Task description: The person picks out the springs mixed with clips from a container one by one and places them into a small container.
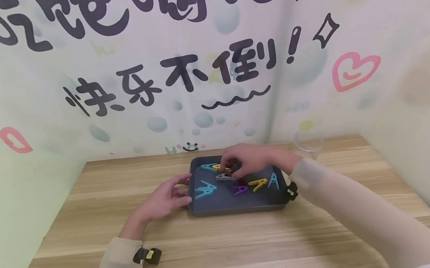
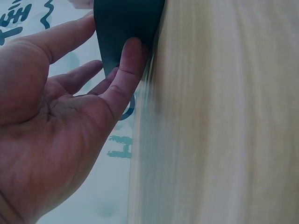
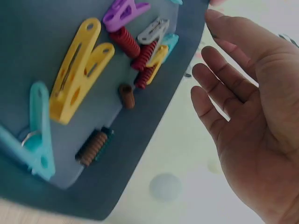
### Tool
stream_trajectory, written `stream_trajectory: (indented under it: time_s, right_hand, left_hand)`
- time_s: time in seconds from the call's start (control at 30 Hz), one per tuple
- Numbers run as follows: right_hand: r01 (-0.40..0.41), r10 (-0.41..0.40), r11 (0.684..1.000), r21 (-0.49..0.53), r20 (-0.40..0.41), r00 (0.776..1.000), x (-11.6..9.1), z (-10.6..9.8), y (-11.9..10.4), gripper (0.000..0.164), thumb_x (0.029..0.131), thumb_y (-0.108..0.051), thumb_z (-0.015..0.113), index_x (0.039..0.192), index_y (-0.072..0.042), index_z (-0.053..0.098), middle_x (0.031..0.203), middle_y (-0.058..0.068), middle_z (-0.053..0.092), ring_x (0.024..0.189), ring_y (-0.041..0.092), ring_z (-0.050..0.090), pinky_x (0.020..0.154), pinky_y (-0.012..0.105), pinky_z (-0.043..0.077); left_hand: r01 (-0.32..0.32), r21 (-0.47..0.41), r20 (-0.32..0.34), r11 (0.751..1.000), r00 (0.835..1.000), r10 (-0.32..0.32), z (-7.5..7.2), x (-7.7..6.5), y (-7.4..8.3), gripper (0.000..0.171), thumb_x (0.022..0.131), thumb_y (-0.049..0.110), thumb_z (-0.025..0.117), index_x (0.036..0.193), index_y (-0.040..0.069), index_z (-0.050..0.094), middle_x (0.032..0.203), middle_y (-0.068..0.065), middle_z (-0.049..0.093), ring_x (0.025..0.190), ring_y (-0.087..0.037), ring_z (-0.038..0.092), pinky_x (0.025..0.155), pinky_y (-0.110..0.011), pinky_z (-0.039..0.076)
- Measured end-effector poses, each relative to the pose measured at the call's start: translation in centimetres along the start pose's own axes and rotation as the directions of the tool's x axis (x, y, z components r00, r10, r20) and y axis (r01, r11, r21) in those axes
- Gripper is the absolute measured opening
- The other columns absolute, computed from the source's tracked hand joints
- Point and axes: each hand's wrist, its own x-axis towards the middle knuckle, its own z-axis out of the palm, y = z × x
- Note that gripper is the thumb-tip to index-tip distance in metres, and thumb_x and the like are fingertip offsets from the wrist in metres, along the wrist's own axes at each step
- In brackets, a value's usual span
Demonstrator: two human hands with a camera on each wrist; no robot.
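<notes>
A dark blue-grey tray holds several plastic clothespins. My left hand is at its left end, fingertips right at the outer wall, as the left wrist view shows too. Over the tray's back part hovers my right hand, fingers loosely bent. In the right wrist view that hand has nothing in its fingers. Below and around it are a grey clothespin, a purple clothespin, a yellow clothespin and a blue clothespin. More blue clothespins lie toward the left.
Red ridged cylinders lie among the clothespins, with a small brown cylinder and a brown ridged piece nearby. Behind the right forearm stands a clear cup. A printed wall borders the wooden table at the back.
</notes>
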Motion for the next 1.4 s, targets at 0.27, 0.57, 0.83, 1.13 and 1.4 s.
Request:
stream_trajectory:
  time_s: [0.27, 0.57, 0.83, 1.13, 1.4]
  right_hand:
    - [-0.002, 0.003, 1.000, 0.020, -0.066, 0.998, -2.9, -1.2, 0.6, 0.033, 0.094, -0.016, 0.082, 0.126, -0.011, 0.073, 0.121, 0.005, 0.068, 0.113, 0.031, 0.062, 0.103, 0.046, 0.052]
    - [-0.068, 0.076, 0.995, 0.074, -0.125, 0.989, -5.8, -2.1, 1.4, 0.032, 0.094, -0.016, 0.082, 0.125, -0.014, 0.073, 0.122, -0.002, 0.067, 0.114, 0.023, 0.060, 0.102, 0.047, 0.054]
    - [-0.080, 0.095, 0.993, 0.088, -0.187, 0.978, -8.5, -3.0, 2.2, 0.031, 0.095, -0.018, 0.082, 0.124, -0.019, 0.073, 0.123, -0.007, 0.068, 0.114, 0.025, 0.061, 0.096, 0.051, 0.055]
    - [-0.153, 0.176, 0.982, 0.113, -0.236, 0.956, -11.3, -3.8, 3.1, 0.033, 0.094, -0.016, 0.082, 0.124, -0.022, 0.072, 0.123, -0.008, 0.069, 0.115, 0.026, 0.062, 0.099, 0.051, 0.054]
    - [-0.238, 0.266, 0.963, 0.130, -0.282, 0.922, -14.1, -4.3, 4.7, 0.035, 0.093, -0.017, 0.083, 0.126, -0.022, 0.071, 0.121, -0.007, 0.069, 0.114, 0.024, 0.063, 0.100, 0.052, 0.055]
  left_hand:
    - [0.016, 0.007, -0.004, 1.000, 1.000, -0.016, -0.1, -0.1, -0.1, 0.073, 0.102, 0.003, 0.069, 0.161, -0.010, 0.028, 0.151, -0.032, 0.046, 0.127, -0.043, 0.062, 0.099, -0.037, 0.059]
    - [0.026, -0.004, -0.002, 1.000, 1.000, -0.026, 0.0, -0.3, 0.0, 0.073, 0.103, 0.002, 0.068, 0.162, -0.008, 0.027, 0.152, -0.031, 0.045, 0.128, -0.043, 0.062, 0.099, -0.034, 0.059]
    - [0.031, -0.006, 0.001, 0.999, 1.000, -0.031, 0.0, -0.2, 0.1, 0.073, 0.102, 0.002, 0.068, 0.163, -0.007, 0.028, 0.153, -0.030, 0.045, 0.128, -0.041, 0.062, 0.098, -0.033, 0.059]
    - [0.022, 0.001, 0.002, 1.000, 1.000, -0.022, 0.1, 0.0, 0.0, 0.074, 0.102, 0.003, 0.069, 0.162, -0.009, 0.028, 0.153, -0.032, 0.045, 0.128, -0.043, 0.062, 0.099, -0.034, 0.059]
    - [0.022, -0.007, 0.000, 1.000, 1.000, -0.022, 0.1, 0.0, 0.0, 0.073, 0.102, 0.003, 0.069, 0.161, -0.010, 0.027, 0.152, -0.033, 0.044, 0.126, -0.042, 0.063, 0.096, -0.033, 0.059]
